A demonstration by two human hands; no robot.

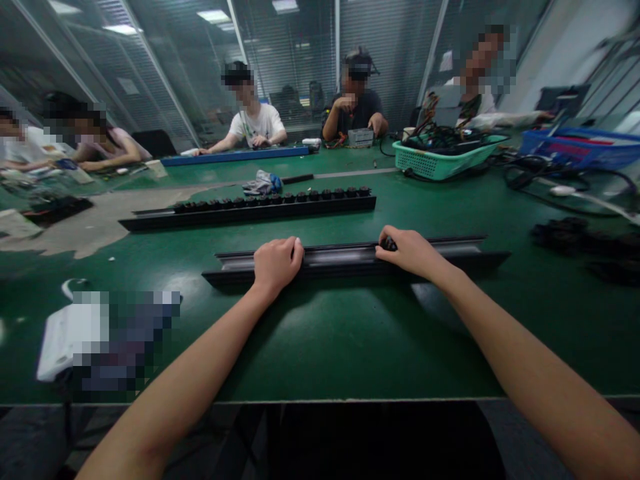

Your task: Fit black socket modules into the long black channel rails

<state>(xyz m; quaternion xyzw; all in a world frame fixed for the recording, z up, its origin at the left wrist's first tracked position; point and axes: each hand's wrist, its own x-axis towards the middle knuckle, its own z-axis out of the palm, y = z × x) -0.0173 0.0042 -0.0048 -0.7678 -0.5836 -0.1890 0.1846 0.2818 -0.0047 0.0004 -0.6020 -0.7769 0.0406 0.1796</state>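
Note:
A long black channel rail lies crosswise on the green table in front of me, its hollow side facing up. My left hand is closed over the rail left of its middle, thumb and fingers bent round it. Right of the middle, my right hand pinches a small black part at the rail's channel. The fingers cover much of that part, so its exact kind is hidden. Farther back stands a second black rail, with a row of several small black round parts along it.
Behind the rails lie a grey-blue glove and a dark rod. A green basket holds cables, and a blue basket stands right. Dark parts lie at right, a white device at left. Several people sit across the table.

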